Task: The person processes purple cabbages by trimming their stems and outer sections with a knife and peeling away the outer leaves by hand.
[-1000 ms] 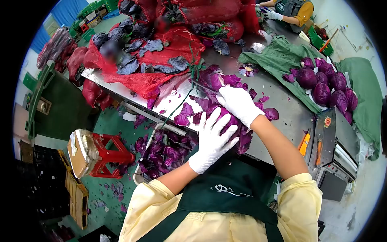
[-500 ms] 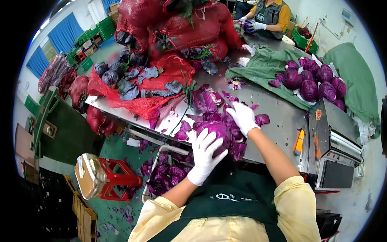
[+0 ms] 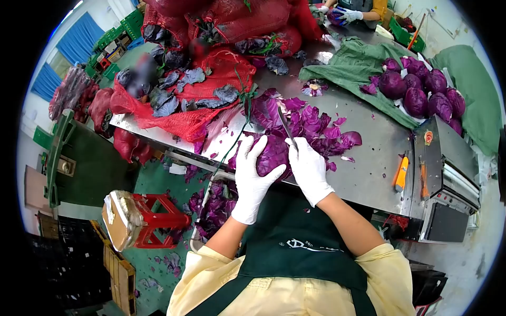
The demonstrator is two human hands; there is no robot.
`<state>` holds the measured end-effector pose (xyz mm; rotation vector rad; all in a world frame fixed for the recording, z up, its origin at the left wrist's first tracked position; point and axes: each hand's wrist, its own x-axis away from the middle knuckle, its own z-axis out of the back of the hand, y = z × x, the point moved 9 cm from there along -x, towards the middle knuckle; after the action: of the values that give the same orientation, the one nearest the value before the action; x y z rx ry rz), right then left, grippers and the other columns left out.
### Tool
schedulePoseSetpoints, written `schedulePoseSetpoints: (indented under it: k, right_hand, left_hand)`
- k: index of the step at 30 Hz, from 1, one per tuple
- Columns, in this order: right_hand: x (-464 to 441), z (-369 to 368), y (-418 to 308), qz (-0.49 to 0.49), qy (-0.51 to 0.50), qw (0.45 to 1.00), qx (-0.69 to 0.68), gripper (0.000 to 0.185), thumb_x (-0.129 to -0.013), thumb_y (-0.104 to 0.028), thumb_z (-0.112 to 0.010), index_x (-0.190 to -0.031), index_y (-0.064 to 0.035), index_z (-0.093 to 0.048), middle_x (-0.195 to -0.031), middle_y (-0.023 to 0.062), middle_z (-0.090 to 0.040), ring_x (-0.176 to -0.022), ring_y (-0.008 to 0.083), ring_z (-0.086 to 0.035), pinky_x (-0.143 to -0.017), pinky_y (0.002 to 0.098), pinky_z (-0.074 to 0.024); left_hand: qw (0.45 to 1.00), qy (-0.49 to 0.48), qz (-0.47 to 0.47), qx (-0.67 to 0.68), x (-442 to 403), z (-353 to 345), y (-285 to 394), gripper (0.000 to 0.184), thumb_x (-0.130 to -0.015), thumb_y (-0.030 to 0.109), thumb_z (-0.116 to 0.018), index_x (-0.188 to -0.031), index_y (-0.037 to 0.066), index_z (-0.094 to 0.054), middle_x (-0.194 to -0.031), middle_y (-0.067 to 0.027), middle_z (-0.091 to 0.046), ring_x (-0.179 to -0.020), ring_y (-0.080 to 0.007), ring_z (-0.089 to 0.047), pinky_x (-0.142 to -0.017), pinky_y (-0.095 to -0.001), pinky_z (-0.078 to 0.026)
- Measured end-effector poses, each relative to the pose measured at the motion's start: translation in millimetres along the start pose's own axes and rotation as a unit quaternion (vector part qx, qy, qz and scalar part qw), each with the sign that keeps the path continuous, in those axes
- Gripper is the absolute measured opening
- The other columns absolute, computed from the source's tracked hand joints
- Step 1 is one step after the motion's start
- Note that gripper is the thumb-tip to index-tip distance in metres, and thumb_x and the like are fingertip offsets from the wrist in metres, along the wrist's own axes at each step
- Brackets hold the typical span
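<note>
A purple cabbage [image 3: 274, 157] sat at the near edge of the steel counter [image 3: 363, 176], and everything else lay around it. The left hand [image 3: 253, 180], white-gloved, lay against the cabbage's left side, its thumb and fingers spread apart over the leaves. The right hand [image 3: 309, 171], also gloved, was at the cabbage's right side, its fingers curled around a knife [image 3: 285, 124] whose blade pointed away from the person; whether those fingers also touched the cabbage could not be told. Loose purple leaves [image 3: 311, 125] were strewn just beyond the cabbage and to its right. Farther right of it lay an orange-handled tool [image 3: 402, 174]. Beyond the cabbage and to the right, more whole cabbages [image 3: 416, 95] were heaped beside a green cloth [image 3: 345, 66]. Beyond it to the left spread a red mesh sack [image 3: 179, 124] bearing dark outer leaves [image 3: 164, 105]. Below the cabbage, on its left, more purple leaves [image 3: 215, 208] filled a pale-rimmed bin.
</note>
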<state>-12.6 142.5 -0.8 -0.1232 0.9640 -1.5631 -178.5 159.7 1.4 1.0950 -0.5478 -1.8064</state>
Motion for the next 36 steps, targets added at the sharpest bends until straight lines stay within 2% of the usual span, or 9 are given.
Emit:
schedulePoseSetpoints:
  k: [7,10,15,17,22,25,27,32,36]
  right_hand:
    - [2,-1,7,-0.018,-0.021,0.997,-0.069,0.021,-0.099,-0.028,-0.06,-0.109,-0.0092,-0.06,-0.092,0.0117,-0.071,-0.076,0.0353,-0.07,-0.067,0.0445,-0.0554]
    - [1,1,21,-0.004,-0.006,0.996,0.089,0.016,-0.1,-0.024,-0.058,-0.103,-0.0078,-0.058,-0.084,0.0136,-0.07,-0.068,0.0356,-0.069,-0.06,0.0451,-0.056]
    - [-3,2,44,0.005,0.006,0.997,0.079,0.018,-0.1,-0.023,-0.057,-0.095,-0.0058,-0.057,-0.075,0.017,-0.067,-0.065,0.0372,-0.068,-0.058,0.0473,-0.0556]
    - [-11,4,36,0.016,0.024,0.999,0.034,0.019,-0.1,-0.023,-0.057,-0.093,-0.0051,-0.056,-0.075,0.0177,-0.066,-0.065,0.0375,-0.068,-0.058,0.0475,-0.0557]
    - [-46,16,37,0.013,0.028,0.993,0.117,0.021,-0.1,-0.025,-0.055,-0.092,-0.0058,-0.057,-0.077,0.0187,-0.067,-0.068,0.0386,-0.068,-0.06,0.0476,-0.0565]
    - [-50,24,86,-0.072,-0.053,0.986,0.143,0.024,-0.099,-0.03,-0.056,-0.102,-0.0063,-0.059,-0.09,0.0212,-0.067,-0.078,0.0404,-0.068,-0.07,0.0526,-0.0548]
    - [-39,49,62,-0.064,0.007,0.99,0.124,0.031,-0.097,-0.033,-0.058,-0.115,-0.0083,-0.059,-0.103,0.0213,-0.063,-0.086,0.0403,-0.067,-0.074,0.0516,-0.0542]
    - [-47,35,-14,-0.05,-0.036,0.998,0.008,0.054,-0.094,-0.046,-0.063,-0.133,-0.0102,-0.054,-0.109,0.0218,-0.06,-0.092,0.0416,-0.067,-0.08,0.0512,-0.0545]
    - [-36,-9,7,-0.103,-0.096,0.99,0.018,0.05,-0.095,-0.046,-0.06,-0.129,-0.009,-0.055,-0.107,0.0224,-0.062,-0.089,0.0425,-0.068,-0.079,0.0523,-0.0545]
  left_hand:
    - [1.0,0.019,-0.009,-0.017,8,-1,4,0.084,-0.065,0.026,-0.093,-0.14,0.016,-0.057,-0.147,-0.016,-0.044,-0.135,-0.0352,-0.044,-0.111,-0.0453,-0.04]
    - [0.999,0.041,0.0,-0.02,11,0,1,0.083,-0.066,0.027,-0.093,-0.14,0.016,-0.057,-0.147,-0.0159,-0.044,-0.134,-0.0358,-0.044,-0.111,-0.0452,-0.04]
    - [0.992,0.093,0.017,0.089,15,9,-13,0.069,-0.077,0.006,-0.082,-0.141,0.006,-0.055,-0.141,-0.0124,-0.055,-0.131,-0.0249,-0.052,-0.114,-0.0384,-0.038]
    - [0.96,0.092,0.128,0.232,3,12,-37,0.061,-0.084,0.005,-0.077,-0.14,0.003,-0.054,-0.143,-0.0117,-0.054,-0.132,-0.0238,-0.051,-0.114,-0.0378,-0.038]
    - [0.92,0.153,0.156,0.324,-15,3,-64,0.054,-0.099,0.025,-0.065,-0.145,0.002,-0.049,-0.156,-0.0147,-0.043,-0.144,-0.0241,-0.039,-0.122,-0.0382,-0.024]
    - [0.896,0.179,0.165,0.372,-15,-5,-95,0.051,-0.103,0.036,-0.056,-0.145,0.008,-0.05,-0.149,-0.0125,-0.048,-0.136,-0.0263,-0.047,-0.115,-0.0396,-0.037]
    - [0.936,0.123,0.152,0.294,-18,-1,-107,0.049,-0.105,0.036,-0.051,-0.146,0.01,-0.049,-0.147,-0.0129,-0.047,-0.13,-0.0267,-0.051,-0.11,-0.0398,-0.042]
    - [0.965,0.061,0.094,0.239,-20,3,-43,0.055,-0.103,0.017,-0.05,-0.155,0.005,-0.037,-0.16,-0.0114,-0.037,-0.148,-0.0264,-0.031,-0.124,-0.0404,-0.017]
    - [0.995,0.005,-0.091,-0.044,-17,4,5,0.059,-0.084,-0.01,-0.048,-0.14,0.006,-0.057,-0.145,-0.0147,-0.053,-0.137,-0.0297,-0.046,-0.119,-0.0418,-0.028]
